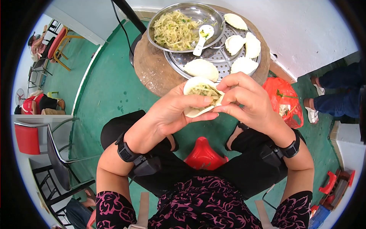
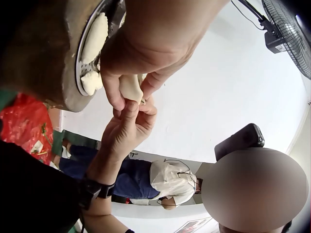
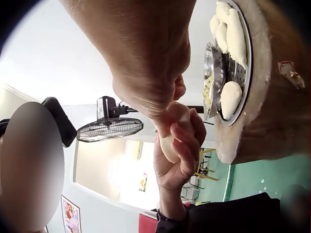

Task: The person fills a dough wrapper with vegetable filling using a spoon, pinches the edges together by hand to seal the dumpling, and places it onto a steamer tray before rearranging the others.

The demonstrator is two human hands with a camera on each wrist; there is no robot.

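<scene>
Okay, bare left hand (image 1: 167,111) grips the left side of the round pale dough wrapper (image 1: 197,81) holding yellow-green shredded filling (image 1: 204,90), bare right hand (image 1: 248,100) pinching its right edge, neither nearer.

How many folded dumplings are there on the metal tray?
5: a dumpling at front left, one at front right, two side by side behind that, and one farthest away, beside the bowl, which may hide more.

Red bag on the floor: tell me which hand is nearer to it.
Right. The right hand pinches the dough wrapper on the side towards the red bag; the left hand holds the wrapper's other side, farther from the bag.
</scene>
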